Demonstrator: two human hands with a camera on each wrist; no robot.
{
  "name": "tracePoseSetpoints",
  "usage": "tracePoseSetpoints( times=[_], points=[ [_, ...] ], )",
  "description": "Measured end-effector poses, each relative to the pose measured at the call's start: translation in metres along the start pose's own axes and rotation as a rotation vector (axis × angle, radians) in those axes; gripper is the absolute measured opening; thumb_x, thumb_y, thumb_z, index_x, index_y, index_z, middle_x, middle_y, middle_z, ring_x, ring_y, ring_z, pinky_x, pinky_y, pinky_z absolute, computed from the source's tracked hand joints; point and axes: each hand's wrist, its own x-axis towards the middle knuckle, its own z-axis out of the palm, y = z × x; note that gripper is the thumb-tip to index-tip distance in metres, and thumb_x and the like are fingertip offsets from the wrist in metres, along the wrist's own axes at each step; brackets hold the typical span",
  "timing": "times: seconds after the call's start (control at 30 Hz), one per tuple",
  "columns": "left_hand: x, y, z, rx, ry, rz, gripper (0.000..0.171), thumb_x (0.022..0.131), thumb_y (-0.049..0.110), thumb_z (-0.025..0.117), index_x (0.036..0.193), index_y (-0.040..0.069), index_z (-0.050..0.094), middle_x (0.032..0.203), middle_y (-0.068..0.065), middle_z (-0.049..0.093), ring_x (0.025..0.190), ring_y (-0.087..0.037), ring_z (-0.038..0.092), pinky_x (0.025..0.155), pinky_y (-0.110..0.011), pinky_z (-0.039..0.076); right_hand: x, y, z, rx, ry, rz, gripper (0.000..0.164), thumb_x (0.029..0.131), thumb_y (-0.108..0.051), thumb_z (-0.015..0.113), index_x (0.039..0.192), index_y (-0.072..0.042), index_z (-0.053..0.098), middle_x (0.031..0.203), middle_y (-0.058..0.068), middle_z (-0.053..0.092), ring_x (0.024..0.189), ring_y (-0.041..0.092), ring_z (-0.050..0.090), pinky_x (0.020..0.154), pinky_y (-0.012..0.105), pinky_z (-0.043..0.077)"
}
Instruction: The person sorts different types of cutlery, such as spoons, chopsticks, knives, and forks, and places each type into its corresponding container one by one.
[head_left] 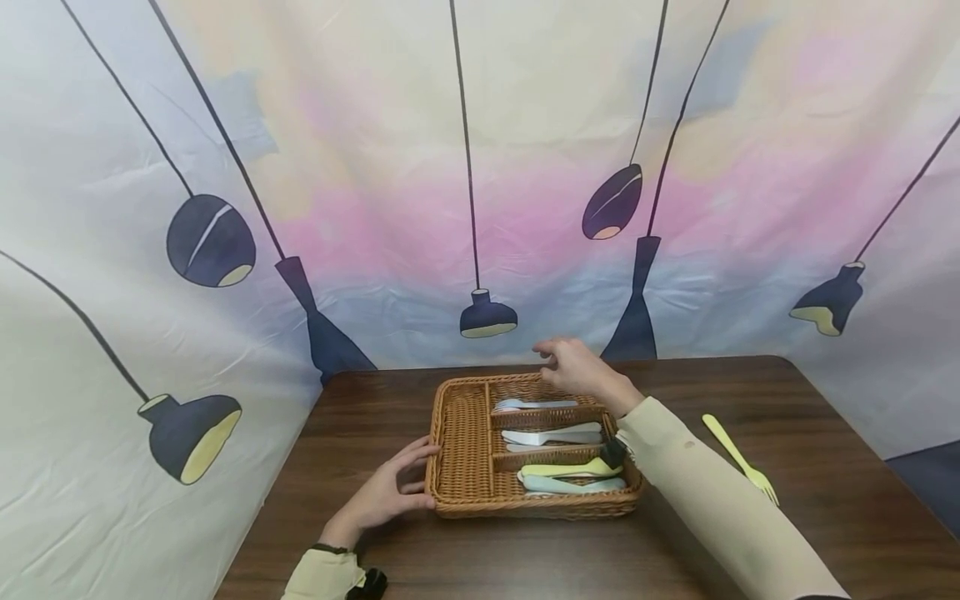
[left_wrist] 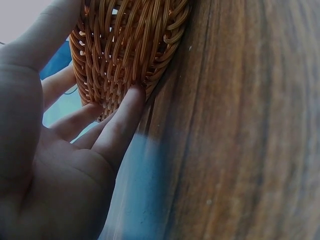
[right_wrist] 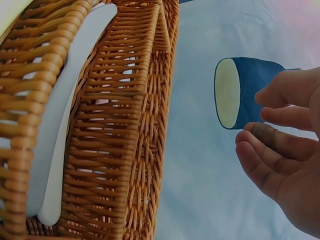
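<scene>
A woven wicker cutlery basket (head_left: 459, 505) with several compartments stands on the table. My left hand (head_left: 389, 488) is at its left end, and in the left wrist view the extended fingers (left_wrist: 120, 117) touch the woven wall. Above the far rim hovers my right hand (head_left: 576, 367), fingers loosely bent and holding nothing; in the right wrist view it is apart from the basket. Light blue cutlery (head_left: 551, 404) lies in the back compartment and white knives (head_left: 558, 435) in the middle one. The front compartment holds yellow cutlery (head_left: 562, 471) and a pale blue handle (head_left: 573, 484).
On the dark wooden table (head_left: 832, 467), a yellow fork (head_left: 738, 457) lies to the right of the basket, beyond my right sleeve (head_left: 712, 492). Behind the table hangs a cloth backdrop (head_left: 390, 208) printed with dark lamps.
</scene>
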Motion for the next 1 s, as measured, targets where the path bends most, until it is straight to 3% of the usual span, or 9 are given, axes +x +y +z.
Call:
tracePoseSetpoints(
  times=[0.53,1.0],
  points=[
    [0.000,0.001,0.000,-0.019,-0.013,-0.012,0.077,0.082,0.011,0.079,0.148,0.004,0.039,0.162,-0.017,0.007,0.141,-0.044,0.028,0.099,-0.028,0.052,-0.011,0.007,-0.009,0.029,0.047,0.018,0.045,0.093,-0.014,0.061,0.136,-0.004,0.056,0.126,0.017,0.062,0.097,0.023,0.066,0.075,0.037,0.058],
    [0.000,-0.001,-0.001,-0.018,-0.017,-0.002,0.077,0.082,0.011,0.078,0.148,0.003,0.038,0.162,-0.018,0.007,0.141,-0.045,0.028,0.099,-0.029,0.052,-0.028,0.018,-0.024,-0.028,0.169,0.028,0.042,0.092,-0.018,0.064,0.132,-0.007,0.060,0.118,0.015,0.066,0.092,0.021,0.064,0.066,0.033,0.054]
  ],
)
